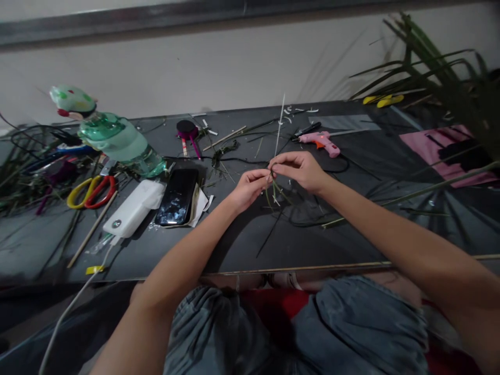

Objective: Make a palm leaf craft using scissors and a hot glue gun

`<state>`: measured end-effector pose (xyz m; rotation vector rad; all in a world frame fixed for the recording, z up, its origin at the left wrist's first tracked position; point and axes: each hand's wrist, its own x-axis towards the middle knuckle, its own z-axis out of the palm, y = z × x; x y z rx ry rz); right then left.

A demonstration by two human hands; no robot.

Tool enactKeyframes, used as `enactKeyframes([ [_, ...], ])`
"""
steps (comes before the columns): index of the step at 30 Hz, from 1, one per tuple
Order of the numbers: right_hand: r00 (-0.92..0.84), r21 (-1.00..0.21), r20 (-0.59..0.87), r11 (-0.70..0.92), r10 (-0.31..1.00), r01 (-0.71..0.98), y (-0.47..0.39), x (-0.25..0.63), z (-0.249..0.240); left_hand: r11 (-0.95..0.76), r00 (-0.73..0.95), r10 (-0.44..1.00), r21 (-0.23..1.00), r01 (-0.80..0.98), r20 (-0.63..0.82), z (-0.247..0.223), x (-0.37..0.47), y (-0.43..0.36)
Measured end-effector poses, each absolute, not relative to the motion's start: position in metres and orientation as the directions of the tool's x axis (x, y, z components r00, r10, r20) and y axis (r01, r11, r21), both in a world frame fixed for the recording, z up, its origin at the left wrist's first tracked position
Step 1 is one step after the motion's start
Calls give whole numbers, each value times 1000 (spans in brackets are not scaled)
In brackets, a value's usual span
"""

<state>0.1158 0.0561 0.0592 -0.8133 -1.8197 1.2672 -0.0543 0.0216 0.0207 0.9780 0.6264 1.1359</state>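
Both hands meet over the middle of the dark table (242, 250). Between their fingertips is a small bundle of green leaf strips (274, 191), its thin ends hanging down and spreading. My left hand (252, 188) pinches it from the left, thumb and forefinger together. From the right, my right hand (295, 169) pinches the top of the same bundle, fingers curled. A thin white stick (280, 125) rises behind the right fingertips; whether it is joined to the bundle I cannot tell. A pink glue gun (321, 142) lies just beyond my right hand.
To the left are a black phone (177, 197), a white power bank (130, 211) with a cable, scissors (100, 191) and a green bottle (121, 138). Long leaves (425, 67) and a pink cloth (425, 148) lie at the right. A wall stands behind.
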Motion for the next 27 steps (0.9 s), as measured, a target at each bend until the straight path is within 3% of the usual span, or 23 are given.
enactKeyframes([
  [4, -566, -901, 298, 422, 768, 98, 60, 122, 67, 125, 388, 918, 874, -470, 77, 20, -56, 21],
  [6, -631, -794, 363, 582, 686, 175, 63, 129, 79, 155, 434, 898, 872, -463, 71, 19, -57, 21],
  [9, -697, -437, 426, 806, 577, 399, 62, 137, 101, 202, 497, 867, 877, -436, 47, 17, -58, 22],
  [11, -690, -159, 450, 812, 566, 562, 57, 138, 112, 201, 498, 866, 879, -433, 47, 16, -58, 23],
  [13, -621, -6, 507, 723, 598, 691, 51, 134, 115, 186, 482, 874, 878, -441, 57, 16, -57, 24],
  [16, -441, -70, 594, 590, 673, 805, 47, 125, 101, 171, 453, 889, 865, -472, 72, 18, -57, 24],
  [21, -247, -229, 653, 498, 716, 837, 52, 110, 66, 169, 425, 903, 860, -481, 60, 22, -58, 22],
  [27, -354, -122, 653, 554, 669, 823, 51, 115, 92, 167, 437, 898, 873, -459, 58, 23, -60, 22],
])
